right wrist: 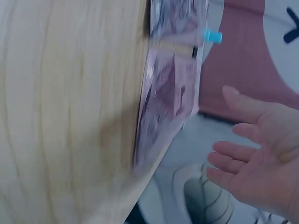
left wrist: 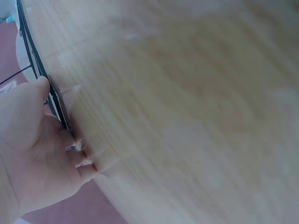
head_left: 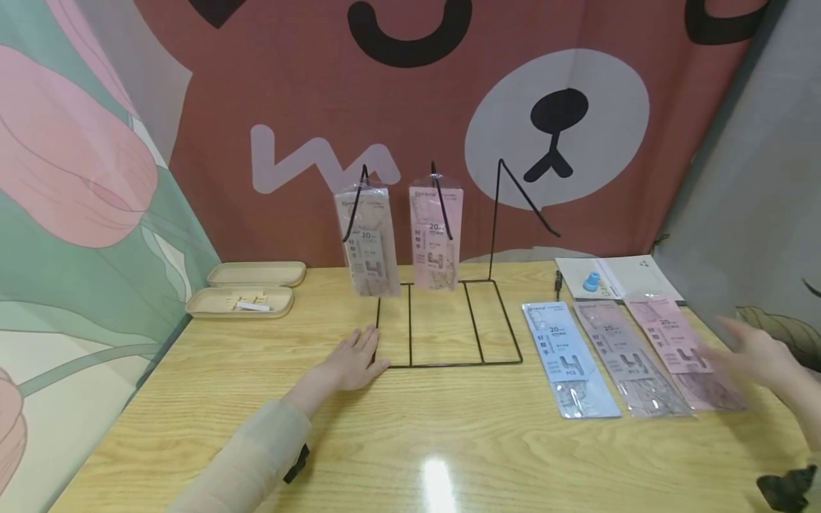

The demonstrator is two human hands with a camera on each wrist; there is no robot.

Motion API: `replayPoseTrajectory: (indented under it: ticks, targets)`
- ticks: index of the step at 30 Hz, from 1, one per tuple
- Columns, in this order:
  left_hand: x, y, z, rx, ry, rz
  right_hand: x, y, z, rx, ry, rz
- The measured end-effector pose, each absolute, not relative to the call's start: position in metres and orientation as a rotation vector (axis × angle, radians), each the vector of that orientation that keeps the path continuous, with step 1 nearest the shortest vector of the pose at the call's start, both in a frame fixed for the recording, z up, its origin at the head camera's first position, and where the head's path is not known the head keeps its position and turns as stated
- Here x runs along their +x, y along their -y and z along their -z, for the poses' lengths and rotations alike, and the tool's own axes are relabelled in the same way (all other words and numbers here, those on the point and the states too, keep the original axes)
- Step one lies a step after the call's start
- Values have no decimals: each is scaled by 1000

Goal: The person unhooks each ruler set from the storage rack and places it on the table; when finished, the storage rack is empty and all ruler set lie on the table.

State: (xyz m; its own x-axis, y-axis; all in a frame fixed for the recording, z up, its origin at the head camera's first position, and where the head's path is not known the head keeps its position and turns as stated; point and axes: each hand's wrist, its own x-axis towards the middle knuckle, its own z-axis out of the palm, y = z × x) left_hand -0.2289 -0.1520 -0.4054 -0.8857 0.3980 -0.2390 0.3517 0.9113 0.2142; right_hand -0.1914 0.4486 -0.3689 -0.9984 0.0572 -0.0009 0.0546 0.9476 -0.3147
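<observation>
At the eight o'clock corner of the wire rack (head_left: 410, 328), the left hand (head_left: 349, 362) is resting on the table (head_left: 359, 442), its fingers lying extended over the side of the frame and its thumb touching the near bar. Well apart, toward three o'clock, the right hand (head_left: 760, 356) is hovering just beside a pink pack (head_left: 683, 353), fingers relaxed and loosely parted, holding nothing. That pack is lying outermost of three on the table, with a mauve pack (head_left: 631, 360) at its nine o'clock and a blue pack (head_left: 569, 360) beyond. Above the rack's base, a greyish hanging pack (head_left: 372, 246) is dangling at eleven o'clock and a pink hanging pack (head_left: 432, 249) at twelve, while a third hook (head_left: 495, 221) is standing at one. Toward two o'clock, a small blue piece (head_left: 591, 282) is resting on a booklet (head_left: 641, 278); at nine, a beige case (head_left: 256, 274) is lying open.
</observation>
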Motion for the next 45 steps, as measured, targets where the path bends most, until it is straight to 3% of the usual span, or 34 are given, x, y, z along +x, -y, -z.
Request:
replayPoseTrajectory:
  ticks: [10, 20, 26, 45]
  targets:
    - [-230, 152, 406, 567, -2789, -244, -209, -371, 359, 220, 2876, -789]
    - [-231, 151, 406, 569, -2788, -241, -223, -294, 357, 448, 2937, -764]
    - [-231, 151, 406, 564, -2781, -229, -231, -266, 362, 538, 2986, -530]
    - [-229, 152, 403, 562, -2786, -231, -242, -210, 403, 825, 3061, -575]
